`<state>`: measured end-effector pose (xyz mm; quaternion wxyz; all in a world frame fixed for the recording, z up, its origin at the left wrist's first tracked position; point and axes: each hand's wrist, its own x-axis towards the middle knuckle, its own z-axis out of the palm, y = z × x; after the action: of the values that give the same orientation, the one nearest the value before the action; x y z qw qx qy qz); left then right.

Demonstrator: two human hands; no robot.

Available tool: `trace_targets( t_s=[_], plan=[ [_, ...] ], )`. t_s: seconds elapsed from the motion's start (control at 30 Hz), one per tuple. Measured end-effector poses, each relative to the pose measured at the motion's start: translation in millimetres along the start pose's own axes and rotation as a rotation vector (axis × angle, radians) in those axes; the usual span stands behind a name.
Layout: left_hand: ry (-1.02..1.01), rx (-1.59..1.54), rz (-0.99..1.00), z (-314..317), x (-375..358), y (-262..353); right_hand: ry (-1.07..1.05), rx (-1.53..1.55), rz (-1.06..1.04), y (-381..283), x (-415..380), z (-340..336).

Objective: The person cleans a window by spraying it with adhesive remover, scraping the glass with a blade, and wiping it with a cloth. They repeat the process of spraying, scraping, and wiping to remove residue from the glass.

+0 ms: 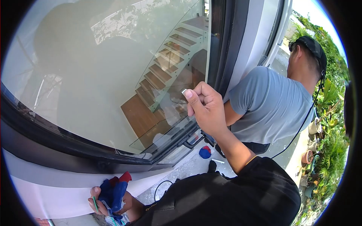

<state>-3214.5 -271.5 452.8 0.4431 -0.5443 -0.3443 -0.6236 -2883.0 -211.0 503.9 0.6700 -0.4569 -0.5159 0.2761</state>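
Observation:
In front of the window glass (86,86) is my right hand (207,107), raised with the thumb pressed against the curled fingers. A small pale, flat piece (184,91) sticks out of that pinch; its kind is too small to make out. Low on the left, my left hand (128,207) is closed around a bundled blue and red cloth (115,192). A thin green strip (95,203) also shows by the fingers of this hand. The cloth hides part of the palm.
A person (271,101) in a grey-blue shirt and dark cap crouches close by on the right. The dark window frame (75,150) borders the glass. On the floor lie another blue and red bundle (205,152) and a white stick (218,161). Potted plants (307,156) line the far right.

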Motion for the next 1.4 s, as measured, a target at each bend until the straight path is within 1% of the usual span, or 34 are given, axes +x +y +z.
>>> trace_targets(
  t_s=[0.07,0.1,0.17,0.27,0.33,0.4,0.47,0.5,0.6,0.7,0.8,0.87,0.9,0.97,1.1,1.2,1.27,1.3,1.4],
  plan=[
    [-0.034,0.082,0.029,2,5,5,0.015,-0.038,-0.031,-4,4,-2],
    [-0.074,0.177,0.057,1,11,13,0.017,-0.023,-0.022,0,3,-2],
    [-0.101,0.236,0.058,1,12,14,0.016,0.008,-0.02,7,3,-1],
    [-0.076,0.183,0.015,4,6,11,0.051,-0.04,-0.049,4,7,0],
    [-0.114,0.204,0.053,3,11,13,0.047,-0.015,-0.025,7,6,1],
    [-0.058,0.045,0.003,6,3,6,0.063,0.002,-0.033,9,7,2],
    [-0.017,0.005,-0.003,9,-1,2,0.091,0.017,-0.073,13,9,3],
    [-0.019,0.039,0.016,8,-2,2,0.088,0.014,-0.062,13,10,3],
    [-0.125,0.066,0.062,-5,-8,-5,0.089,0.015,-0.034,13,7,1],
    [-0.128,0.036,0.051,-4,-17,-8,0.087,0.027,-0.061,13,9,0],
    [-0.194,0.105,0.116,-12,-13,-7,0.094,0.021,-0.063,9,7,-1],
    [-0.138,0.105,0.13,-7,-10,-5,0.076,-0.015,-0.064,12,2,-1],
    [-0.052,0.061,0.107,2,-9,-2,0.079,-0.018,-0.07,11,4,0],
    [0.02,0.037,0.093,8,-8,1,0.09,-0.027,-0.075,9,4,-1],
    [0.004,-0.009,0.122,12,-1,3,0.077,0.011,-0.086,10,2,-1],
    [-0.078,0.021,0.105,10,12,10,0.019,0.137,0.017,29,-7,-11],
    [-0.181,0.131,0.098,6,19,17,0.085,0.231,0.029,42,-10,-22],
    [-0.105,0.047,0.016,14,20,25,0.121,0.278,0.045,47,-14,-27],
    [-0.08,-0.005,-0.067,32,33,55,0.079,0.308,0.028,49,-18,-38]
  ],
)
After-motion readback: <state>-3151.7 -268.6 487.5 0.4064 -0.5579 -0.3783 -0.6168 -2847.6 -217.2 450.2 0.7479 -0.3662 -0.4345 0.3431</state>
